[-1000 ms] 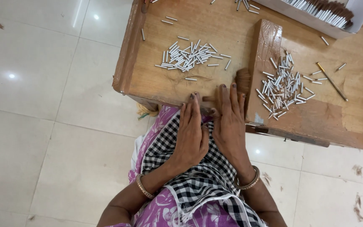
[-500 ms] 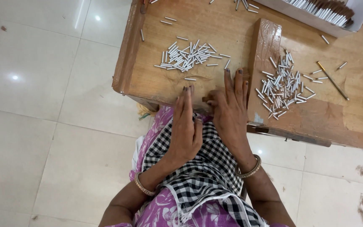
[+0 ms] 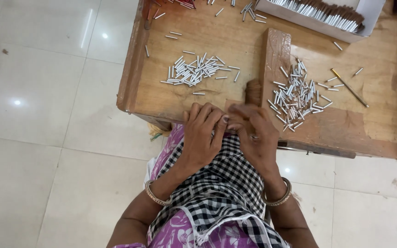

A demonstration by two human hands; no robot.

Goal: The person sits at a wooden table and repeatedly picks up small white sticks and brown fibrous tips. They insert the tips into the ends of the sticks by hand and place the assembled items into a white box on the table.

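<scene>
- A white open box [image 3: 366, 18] sits at the far right edge of the low wooden table [image 3: 235, 41]; it holds a packed row of thin sticks with silver and dark brown ends [image 3: 320, 13], laid side by side.
- The table is bare, worn wood with a raised rim on its left side; a raised wooden block [image 3: 275, 50] stands upright on it between two heaps; the floor around it is glossy pale tile [image 3: 37, 138] with bright light reflections and a few brown smudges at lower right.
- A left heap of short silver tubes [image 3: 197, 71] lies loosely spread on the table; a right heap of short silver tubes [image 3: 297, 94] lies just beyond the block; stray tubes are scattered towards the far edge; a long thin pencil-like stick with a gold tip [image 3: 349, 87] lies apart at the right.
- A small brown spool-like bundle [image 3: 252, 92] stands at the near edge, just beyond the fingertips.
- The left hand [image 3: 201, 135] and right hand [image 3: 253, 138] meet at the table's near edge, over a black-and-white checked cloth [image 3: 217, 188] on the lap; the fingers of both are curled and pressed together, tips touching; whether anything is pinched between them cannot be told; a bangle [image 3: 155, 195] circles each wrist.
</scene>
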